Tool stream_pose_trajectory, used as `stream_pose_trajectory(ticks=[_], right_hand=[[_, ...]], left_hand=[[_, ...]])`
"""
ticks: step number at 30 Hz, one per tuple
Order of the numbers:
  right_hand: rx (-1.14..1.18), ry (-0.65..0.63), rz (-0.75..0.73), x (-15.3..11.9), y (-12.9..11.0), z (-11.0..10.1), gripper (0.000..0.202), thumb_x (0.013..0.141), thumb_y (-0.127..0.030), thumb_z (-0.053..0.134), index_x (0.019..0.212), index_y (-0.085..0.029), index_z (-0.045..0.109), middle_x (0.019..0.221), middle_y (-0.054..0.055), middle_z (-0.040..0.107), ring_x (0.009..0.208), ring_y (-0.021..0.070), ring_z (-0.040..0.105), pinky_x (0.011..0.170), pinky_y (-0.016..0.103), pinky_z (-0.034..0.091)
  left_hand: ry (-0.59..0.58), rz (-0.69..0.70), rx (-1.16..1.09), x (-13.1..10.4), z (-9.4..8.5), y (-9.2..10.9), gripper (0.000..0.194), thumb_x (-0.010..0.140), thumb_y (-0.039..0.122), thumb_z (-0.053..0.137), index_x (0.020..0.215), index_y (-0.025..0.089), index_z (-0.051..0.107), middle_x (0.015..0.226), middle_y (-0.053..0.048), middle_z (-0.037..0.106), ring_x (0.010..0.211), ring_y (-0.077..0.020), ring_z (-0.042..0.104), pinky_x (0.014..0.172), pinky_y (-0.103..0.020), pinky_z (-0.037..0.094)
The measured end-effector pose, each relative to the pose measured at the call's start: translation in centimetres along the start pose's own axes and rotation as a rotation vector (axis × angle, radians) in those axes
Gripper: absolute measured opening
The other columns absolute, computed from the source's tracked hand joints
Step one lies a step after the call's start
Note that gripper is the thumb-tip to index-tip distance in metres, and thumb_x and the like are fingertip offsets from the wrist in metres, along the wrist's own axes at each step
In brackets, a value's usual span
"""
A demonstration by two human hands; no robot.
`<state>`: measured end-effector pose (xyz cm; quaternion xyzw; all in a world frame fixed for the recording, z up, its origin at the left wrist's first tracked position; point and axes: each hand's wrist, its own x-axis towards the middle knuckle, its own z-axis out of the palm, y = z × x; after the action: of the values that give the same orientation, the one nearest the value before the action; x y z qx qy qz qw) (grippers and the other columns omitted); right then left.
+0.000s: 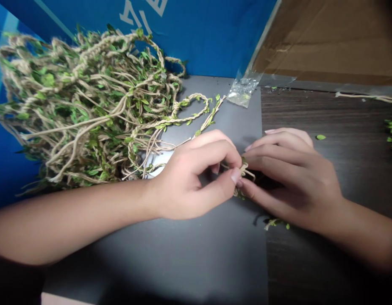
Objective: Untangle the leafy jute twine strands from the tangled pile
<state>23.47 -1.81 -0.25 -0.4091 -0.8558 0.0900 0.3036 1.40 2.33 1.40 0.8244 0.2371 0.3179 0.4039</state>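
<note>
My left hand (202, 173) pinches a leafy braided cord (244, 168) between thumb and forefinger, just right of the middle of the view. From the other side my right hand (291, 178) closes its thumb and fingers on the same cord, and the two thumbs nearly touch. A few pale cord ends stick out between the hands; much of the piece is hidden by the fingers. Behind my left forearm lies a large tangled heap of leafy braided cords (87, 106), beige with small green leaves.
A blue panel with white lettering (215, 38) stands behind the heap, and a brown cardboard box (329, 38) at the back right. A small clear plastic bag (243, 91) lies before them. The grey mat (189, 254) borders a dark wooden tabletop (297, 267); a loose leaf (321, 137) lies there.
</note>
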Motion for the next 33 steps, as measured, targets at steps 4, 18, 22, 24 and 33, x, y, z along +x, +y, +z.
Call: stream_pose_trajectory(ticks=[4,18,22,24,33], right_hand=[[0.036,0.007,-0.030,0.0,0.0,-0.1,0.008,0.088,-0.024,0.071,0.091,-0.023,0.064,0.091,0.006,0.075,0.092,0.0243,0.069,0.091,0.047,0.051],[0.121,0.220,0.083,0.1,0.1,-0.1,0.037,0.083,-0.018,0.075,0.116,-0.025,0.062,0.102,0.008,0.073,0.093,0.0252,0.069,0.083,0.044,0.054],[-0.132,0.225,-0.132,-0.3,-0.1,-1.1,0.032,0.078,-0.019,0.080,0.100,-0.028,0.059,0.081,0.002,0.069,0.072,0.0215,0.062,0.075,0.041,0.050],[-0.252,0.116,-0.251,-0.1,-0.5,-1.3,0.025,0.081,-0.027,0.079,0.097,-0.026,0.060,0.077,0.001,0.069,0.067,0.0190,0.058,0.071,0.039,0.047],[0.031,-0.120,0.116,1.3,-3.5,-1.3,0.003,0.093,-0.019,0.061,0.093,-0.021,0.061,0.082,0.002,0.068,0.074,0.0166,0.059,0.069,0.032,0.044]], left_hand=[[-0.020,0.008,0.054,-0.1,0.2,-0.3,0.019,0.087,0.029,0.075,0.096,0.016,0.063,0.094,-0.005,0.063,0.084,-0.0141,0.058,0.072,-0.028,0.053],[0.181,-0.019,-0.006,-0.5,0.6,-0.1,0.016,0.095,0.019,0.068,0.110,0.014,0.064,0.091,0.000,0.070,0.079,-0.0064,0.068,0.074,-0.018,0.055],[0.248,0.037,0.070,-0.7,0.8,-0.1,0.016,0.096,0.020,0.066,0.111,0.017,0.065,0.098,-0.002,0.073,0.084,-0.0097,0.070,0.079,-0.022,0.055],[0.263,0.053,0.058,-0.8,1.0,-0.2,0.018,0.096,0.022,0.065,0.114,0.018,0.064,0.097,-0.003,0.073,0.083,-0.0107,0.070,0.078,-0.023,0.056],[0.272,0.082,-0.013,-0.8,0.7,-0.1,0.021,0.091,0.033,0.074,0.104,0.018,0.068,0.087,-0.001,0.071,0.081,-0.0118,0.065,0.080,-0.026,0.053]])
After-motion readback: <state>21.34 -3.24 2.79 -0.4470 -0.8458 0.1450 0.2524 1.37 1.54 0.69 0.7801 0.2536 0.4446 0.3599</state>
